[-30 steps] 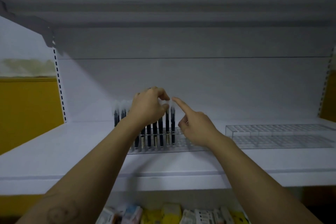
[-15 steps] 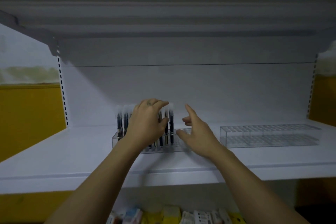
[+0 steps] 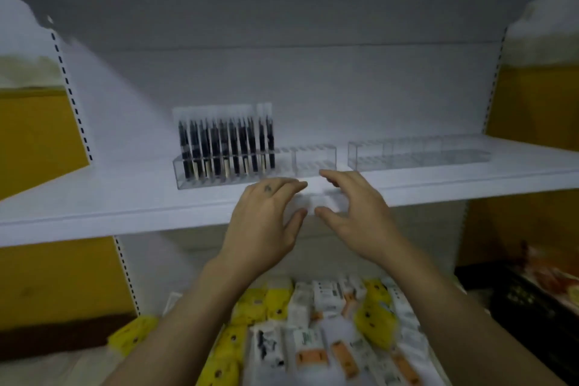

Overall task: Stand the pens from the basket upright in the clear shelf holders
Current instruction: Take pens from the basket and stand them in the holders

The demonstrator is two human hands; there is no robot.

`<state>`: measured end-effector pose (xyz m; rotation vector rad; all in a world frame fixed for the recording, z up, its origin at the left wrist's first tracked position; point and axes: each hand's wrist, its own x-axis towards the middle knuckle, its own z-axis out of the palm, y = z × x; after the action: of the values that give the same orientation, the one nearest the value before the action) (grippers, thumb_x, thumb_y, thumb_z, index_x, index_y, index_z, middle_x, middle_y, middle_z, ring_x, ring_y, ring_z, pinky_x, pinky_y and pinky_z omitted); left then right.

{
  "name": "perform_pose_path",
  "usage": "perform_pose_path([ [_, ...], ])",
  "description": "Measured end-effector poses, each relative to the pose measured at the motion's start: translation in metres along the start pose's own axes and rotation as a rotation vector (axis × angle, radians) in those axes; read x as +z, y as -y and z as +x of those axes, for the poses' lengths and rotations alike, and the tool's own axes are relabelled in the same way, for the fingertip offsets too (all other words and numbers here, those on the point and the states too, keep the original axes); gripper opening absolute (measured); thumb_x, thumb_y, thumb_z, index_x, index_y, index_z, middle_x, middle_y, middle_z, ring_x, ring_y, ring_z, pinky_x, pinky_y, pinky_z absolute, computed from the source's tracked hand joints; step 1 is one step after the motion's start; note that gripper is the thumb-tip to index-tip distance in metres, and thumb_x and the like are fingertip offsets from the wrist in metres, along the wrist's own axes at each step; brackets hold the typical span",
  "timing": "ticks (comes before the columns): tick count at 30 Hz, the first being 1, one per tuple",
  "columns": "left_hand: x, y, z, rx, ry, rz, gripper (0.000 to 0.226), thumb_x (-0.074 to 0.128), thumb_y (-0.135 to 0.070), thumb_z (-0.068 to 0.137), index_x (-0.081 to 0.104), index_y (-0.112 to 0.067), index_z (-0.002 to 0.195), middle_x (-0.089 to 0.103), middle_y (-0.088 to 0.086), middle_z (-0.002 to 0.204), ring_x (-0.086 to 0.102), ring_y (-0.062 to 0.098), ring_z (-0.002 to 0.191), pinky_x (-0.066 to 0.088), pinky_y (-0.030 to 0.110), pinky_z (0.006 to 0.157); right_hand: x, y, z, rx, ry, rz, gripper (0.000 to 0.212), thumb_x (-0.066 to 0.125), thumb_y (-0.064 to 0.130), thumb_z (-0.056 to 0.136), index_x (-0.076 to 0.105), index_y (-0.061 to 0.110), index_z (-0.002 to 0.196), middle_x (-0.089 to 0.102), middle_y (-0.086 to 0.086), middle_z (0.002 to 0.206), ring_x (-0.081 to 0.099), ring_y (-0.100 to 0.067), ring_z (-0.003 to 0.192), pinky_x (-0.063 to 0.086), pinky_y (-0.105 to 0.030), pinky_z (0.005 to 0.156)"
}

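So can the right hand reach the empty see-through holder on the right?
Probably yes. The right hand is open, holding nothing, and only bare white shelf lies between it and the empty clear plastic holder.

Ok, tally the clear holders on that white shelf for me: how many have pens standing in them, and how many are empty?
Clear holder with pens: 1
Empty clear holder: 1
Total: 2 clear holders
The pens themselves are too blurred to count exactly.
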<state>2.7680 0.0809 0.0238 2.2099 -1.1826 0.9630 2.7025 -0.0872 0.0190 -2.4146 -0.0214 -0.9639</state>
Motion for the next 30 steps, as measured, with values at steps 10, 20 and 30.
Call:
perform_pose_path([
  [10,0.080,-0.034,-0.094,-0.155,0.265,-0.112,0.039,0.054,-0.039,0.094,0.054,-0.025,0.130,0.060,-0.004,0.126,0.054,0.020,0.116,0.040,0.036,0.096,0.029,-0.066,-0.120,0.263,0.130,-0.120,0.049,0.067,0.038,0.088,0.052,0.027,0.133,0.051,0.006,0.130,0.050,-0.012,0.118,0.040,-0.024,0.093],
  [20,0.162,-0.042,-0.195,-0.404,0.614,-0.248,0.047,0.058,-0.042,0.091,0.051,-0.026,0.135,0.054,-0.004,0.136,0.048,0.018,0.125,0.039,0.034,0.103,0.088,-0.141,-0.221,0.530,0.442,-0.079,0.050,0.069,0.034,0.087,0.051,0.025,0.134,0.047,-0.001,0.137,0.048,-0.021,0.125,0.044,-0.033,0.096],
  [30,0.228,-0.042,-0.288,-0.763,1.012,-0.431,0.031,0.061,-0.029,0.090,0.064,-0.014,0.117,0.065,0.006,0.116,0.060,0.023,0.108,0.046,0.028,0.090,0.132,-0.189,-0.280,0.823,0.788,-0.060,0.044,0.068,0.028,0.088,0.057,0.014,0.128,0.054,-0.008,0.132,0.054,-0.025,0.118,0.042,-0.026,0.085],
])
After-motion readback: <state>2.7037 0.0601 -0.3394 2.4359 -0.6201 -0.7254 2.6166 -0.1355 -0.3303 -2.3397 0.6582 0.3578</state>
